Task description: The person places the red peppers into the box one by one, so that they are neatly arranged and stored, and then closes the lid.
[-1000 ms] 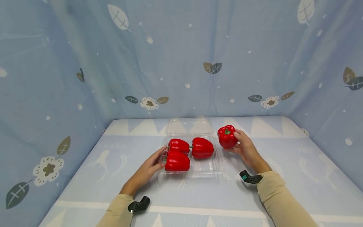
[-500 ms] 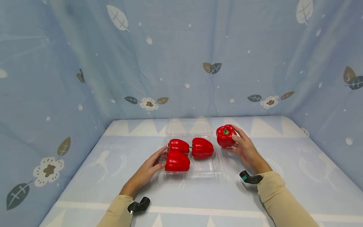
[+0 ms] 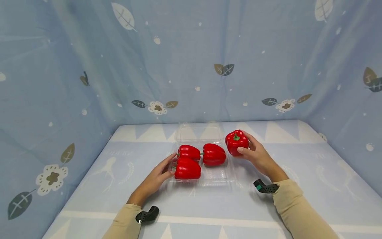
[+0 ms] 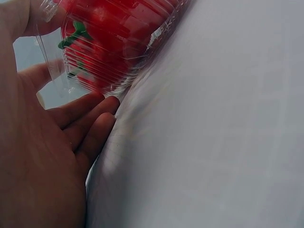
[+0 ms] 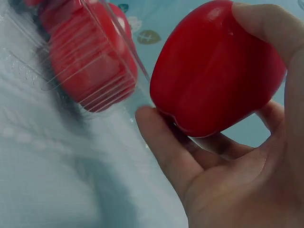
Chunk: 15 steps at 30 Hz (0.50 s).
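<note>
My right hand (image 3: 258,156) grips a red bell pepper (image 3: 235,142), stem up, raised beside the right side of a clear plastic clamshell container (image 3: 219,174). Its thumb and fingers wrap the bell pepper (image 5: 213,71) in the right wrist view. Three more red bell peppers lie on their sides in the container: a back-left pepper (image 3: 189,152), a front-left pepper (image 3: 188,168) and a right pepper (image 3: 214,154). At the container's left side, my left hand (image 3: 155,179) rests with loosely spread fingers. In the left wrist view its fingers (image 4: 97,137) lie against the ribbed wall.
The container's clear lid (image 3: 200,131) lies folded back behind it on the pale patterned tabletop (image 3: 209,205). A blue patterned curtain (image 3: 191,59) encloses the back and sides. A black wrist camera (image 3: 265,186) sits on the right wrist, another camera (image 3: 147,214) on the left.
My right hand has shifted the held bell pepper slightly left toward the container, and its thumb has slid lower on the pepper. The left hand stays in place.
</note>
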Available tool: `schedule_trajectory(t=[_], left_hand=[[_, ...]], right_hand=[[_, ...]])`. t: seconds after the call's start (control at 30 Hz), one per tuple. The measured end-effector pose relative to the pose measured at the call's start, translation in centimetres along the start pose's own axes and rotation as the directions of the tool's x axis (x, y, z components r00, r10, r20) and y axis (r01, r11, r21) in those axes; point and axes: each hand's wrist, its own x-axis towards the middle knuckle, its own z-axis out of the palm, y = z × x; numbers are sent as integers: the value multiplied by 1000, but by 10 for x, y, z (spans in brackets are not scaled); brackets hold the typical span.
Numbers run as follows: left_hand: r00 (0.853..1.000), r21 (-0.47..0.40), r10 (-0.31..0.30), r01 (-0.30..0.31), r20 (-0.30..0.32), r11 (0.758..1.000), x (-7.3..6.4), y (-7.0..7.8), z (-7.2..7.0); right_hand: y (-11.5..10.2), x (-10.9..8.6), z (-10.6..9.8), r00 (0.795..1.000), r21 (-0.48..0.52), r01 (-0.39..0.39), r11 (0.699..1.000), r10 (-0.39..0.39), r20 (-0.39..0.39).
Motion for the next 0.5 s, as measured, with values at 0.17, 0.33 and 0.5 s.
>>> schedule_trajectory(t=[0.17, 0.33, 0.5], left_hand=[[1000, 4, -9, 9, -2, 1000, 0, 2, 1], [1000, -6, -5, 5, -1, 1000, 0, 3, 1], [1000, -12, -17, 17, -4, 1000, -1, 3, 1]], right_hand=[[-11, -8, 1, 999, -178, 40, 983, -38, 13], [-23, -10, 7, 997, -202, 71, 977, -64, 42], [-34, -12, 16, 994, -257, 94, 962, -75, 81]])
